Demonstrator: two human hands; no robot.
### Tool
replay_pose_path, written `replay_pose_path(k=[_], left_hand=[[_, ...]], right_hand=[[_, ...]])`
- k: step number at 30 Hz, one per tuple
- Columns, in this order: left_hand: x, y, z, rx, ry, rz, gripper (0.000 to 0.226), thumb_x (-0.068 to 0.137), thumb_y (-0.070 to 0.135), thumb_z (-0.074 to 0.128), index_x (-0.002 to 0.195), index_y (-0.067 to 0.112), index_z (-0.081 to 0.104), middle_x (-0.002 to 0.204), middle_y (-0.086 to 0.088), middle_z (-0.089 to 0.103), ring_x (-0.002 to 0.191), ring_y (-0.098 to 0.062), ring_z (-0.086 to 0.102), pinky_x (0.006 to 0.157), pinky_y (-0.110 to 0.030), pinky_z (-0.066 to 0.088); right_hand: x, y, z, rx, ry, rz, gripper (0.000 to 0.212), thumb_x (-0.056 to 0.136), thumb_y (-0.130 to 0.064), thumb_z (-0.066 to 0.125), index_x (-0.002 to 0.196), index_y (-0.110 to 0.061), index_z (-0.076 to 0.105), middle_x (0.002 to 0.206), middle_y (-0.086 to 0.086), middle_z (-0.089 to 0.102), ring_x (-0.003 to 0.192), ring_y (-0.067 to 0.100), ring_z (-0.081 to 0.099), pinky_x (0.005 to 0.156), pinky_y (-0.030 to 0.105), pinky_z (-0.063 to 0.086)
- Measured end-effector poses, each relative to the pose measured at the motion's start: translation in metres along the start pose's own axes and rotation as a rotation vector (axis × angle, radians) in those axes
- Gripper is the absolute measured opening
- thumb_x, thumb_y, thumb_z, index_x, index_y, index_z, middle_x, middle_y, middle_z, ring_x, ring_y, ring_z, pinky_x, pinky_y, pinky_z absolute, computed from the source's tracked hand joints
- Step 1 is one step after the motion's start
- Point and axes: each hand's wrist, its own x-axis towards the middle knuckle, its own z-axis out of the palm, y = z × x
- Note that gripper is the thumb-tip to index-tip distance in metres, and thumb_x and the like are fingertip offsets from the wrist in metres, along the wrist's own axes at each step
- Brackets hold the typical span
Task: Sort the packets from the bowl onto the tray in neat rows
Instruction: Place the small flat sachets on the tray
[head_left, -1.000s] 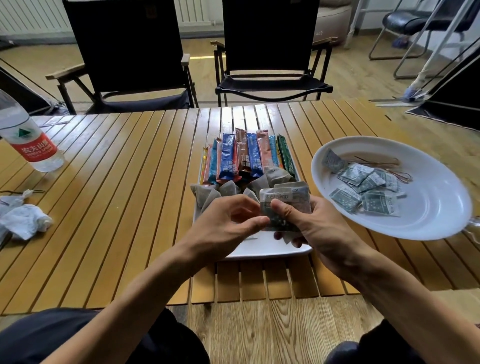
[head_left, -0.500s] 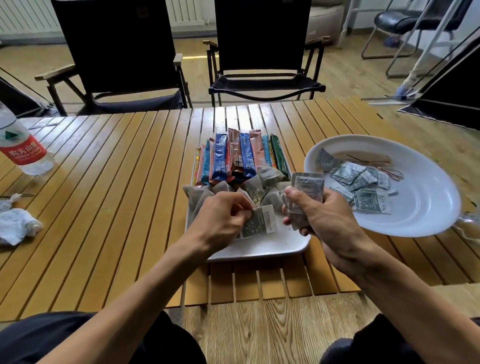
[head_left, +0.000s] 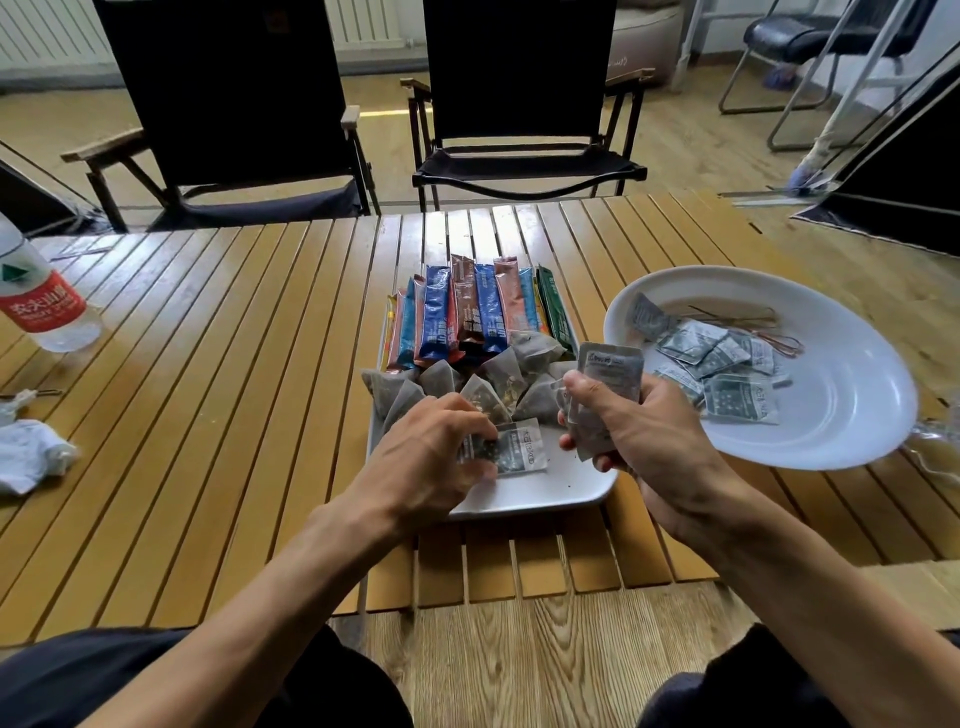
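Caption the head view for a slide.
Left hand holds a grey packet on the white tray; right hand grips more packets.

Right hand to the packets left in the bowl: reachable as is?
Probably yes: the bowl sits right beside the right hand, nothing between. But that hand already grips a stack of packets, so picking up the loose packets looks awkward until it unloads.

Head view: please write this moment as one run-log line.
left hand: pinches flat grey foil packet over white rectangular tray | right hand: grips stack of grey packets | white round bowl: loose grey packets inside
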Motion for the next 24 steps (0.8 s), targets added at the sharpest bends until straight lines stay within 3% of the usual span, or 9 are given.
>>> replay_pose_path(k=[5, 9, 13, 18, 21, 24], left_hand=[[-0.001, -0.002, -0.002, -0.022, -0.014, 0.001, 0.034, 0.082, 0.032, 0.070, 0.116, 0.027, 0.064, 0.120, 0.005, 0.056, 0.109, -0.012, 0.048, 0.092, -0.032, 0.047], [-0.001, -0.002, -0.001, -0.048, -0.017, 0.003, 0.034, 0.084, 0.029, 0.069, 0.117, 0.024, 0.064, 0.121, 0.004, 0.054, 0.111, -0.012, 0.047, 0.094, -0.031, 0.045], [-0.001, -0.003, -0.001, -0.054, -0.023, 0.003, 0.033, 0.084, 0.029, 0.068, 0.117, 0.024, 0.064, 0.121, 0.005, 0.053, 0.111, -0.011, 0.048, 0.094, -0.027, 0.045], [0.003, 0.013, -0.007, -0.353, 0.132, -0.009, 0.017, 0.086, 0.028, 0.063, 0.103, 0.024, 0.065, 0.102, 0.010, 0.061, 0.090, -0.001, 0.058, 0.072, -0.015, 0.048], [0.009, 0.023, -0.013, -0.573, 0.168, -0.035, 0.018, 0.089, 0.026, 0.059, 0.106, 0.023, 0.061, 0.099, 0.011, 0.064, 0.092, 0.000, 0.062, 0.078, -0.018, 0.053], [0.014, 0.023, -0.016, -0.653, 0.149, -0.086, 0.025, 0.087, 0.025, 0.062, 0.112, 0.023, 0.059, 0.100, 0.007, 0.063, 0.093, -0.005, 0.063, 0.080, -0.026, 0.056]], right_hand=[[0.000, -0.002, -0.001, 0.069, -0.010, 0.059, 0.012, 0.095, -0.020, 0.056, 0.104, -0.012, 0.059, 0.084, 0.010, 0.073, 0.069, 0.025, 0.071, 0.048, 0.025, 0.046], [0.000, -0.004, 0.000, 0.086, -0.024, 0.095, 0.011, 0.097, -0.008, 0.047, 0.099, -0.012, 0.057, 0.082, 0.012, 0.074, 0.069, 0.027, 0.073, 0.050, 0.028, 0.049], [-0.001, -0.003, 0.000, 0.055, -0.041, 0.086, 0.010, 0.096, -0.007, 0.055, 0.101, -0.013, 0.060, 0.091, 0.011, 0.073, 0.071, 0.023, 0.074, 0.049, 0.024, 0.051], [-0.003, -0.002, -0.001, -0.011, -0.090, 0.011, 0.016, 0.088, -0.010, 0.068, 0.103, -0.012, 0.063, 0.085, 0.006, 0.074, 0.067, 0.021, 0.071, 0.047, 0.023, 0.047], [-0.005, -0.003, 0.000, -0.149, -0.133, -0.082, 0.016, 0.082, -0.012, 0.075, 0.096, -0.014, 0.066, 0.072, 0.000, 0.072, 0.058, 0.011, 0.064, 0.047, 0.019, 0.045], [-0.004, -0.004, 0.003, -0.368, -0.185, -0.170, 0.023, 0.077, -0.015, 0.081, 0.097, -0.015, 0.068, 0.081, -0.001, 0.074, 0.062, 0.010, 0.068, 0.056, 0.023, 0.055]])
